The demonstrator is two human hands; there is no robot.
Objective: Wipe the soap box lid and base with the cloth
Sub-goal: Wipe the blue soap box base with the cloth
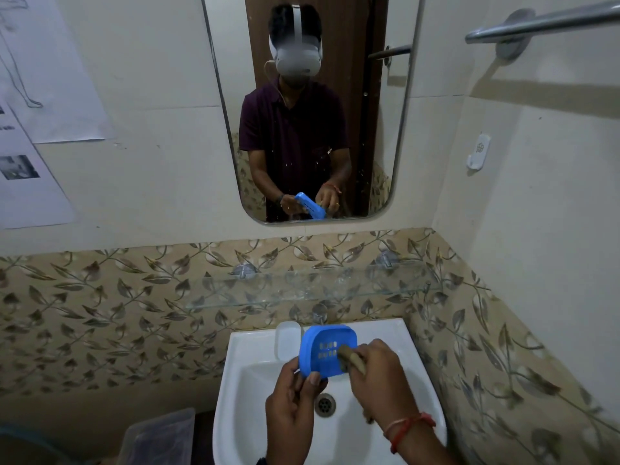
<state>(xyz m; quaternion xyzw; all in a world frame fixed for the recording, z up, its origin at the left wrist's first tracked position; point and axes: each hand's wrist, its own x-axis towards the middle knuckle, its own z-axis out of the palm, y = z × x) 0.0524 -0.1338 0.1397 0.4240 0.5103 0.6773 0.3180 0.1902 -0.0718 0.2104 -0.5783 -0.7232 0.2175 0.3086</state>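
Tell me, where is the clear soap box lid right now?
The clear lid rests on the sink's back-left rim, just left of the blue base.

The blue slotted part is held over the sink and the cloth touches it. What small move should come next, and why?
Probably drag the cloth in the right hand leftward across the slots of the blue base. The cloth sits only at its right side, while the left hand steadies the lower edge. The clear lid waits on the sink rim.

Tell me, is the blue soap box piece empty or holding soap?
Empty: the blue soap box piece shows only bare slots, no soap.
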